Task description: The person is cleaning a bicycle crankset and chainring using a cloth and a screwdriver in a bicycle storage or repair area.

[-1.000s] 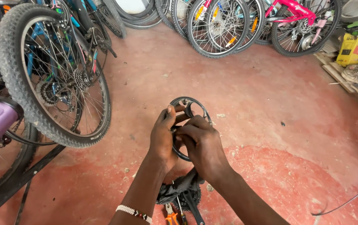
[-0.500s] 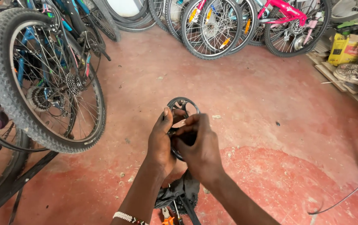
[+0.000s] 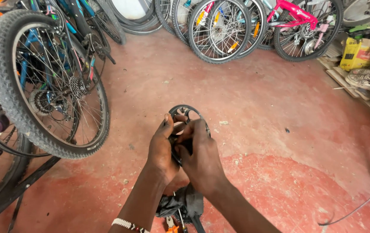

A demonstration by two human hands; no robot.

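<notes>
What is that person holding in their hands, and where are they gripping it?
A black bicycle chainring. Both hands grip its lower half: the left hand on the left rim, the right hand over the middle and right side. Only the top arc shows.

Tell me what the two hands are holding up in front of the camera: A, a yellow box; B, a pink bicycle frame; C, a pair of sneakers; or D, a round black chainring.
D: the left hand and the right hand both grip a round black chainring above the red floor; the yellow box stands by the far wall.
</notes>
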